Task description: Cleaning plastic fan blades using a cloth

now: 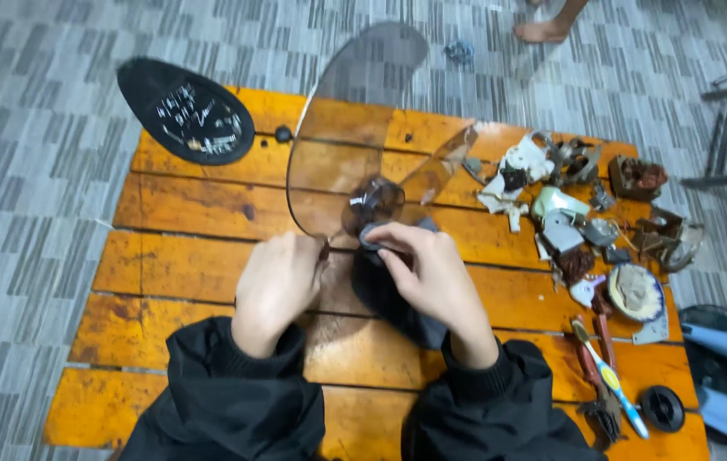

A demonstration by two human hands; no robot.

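Fan blade assy (355, 128) stands at surface (192, 265) centre, hub (373, 203) just beyond both hands. Left hand (278, 286) at blade's near edge, right hand (427, 273) on hub w/ cloth (397, 299) under it. Dish w/ screws (186, 111) on far-left corner. Parts pile (577, 205) on the right; brush (611, 380) + cap (662, 408) at near-right corner.

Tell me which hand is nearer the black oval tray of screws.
Left. The left hand is at the table's middle, below and right of the black oval tray. The right hand lies farther right, on the dark cloth.
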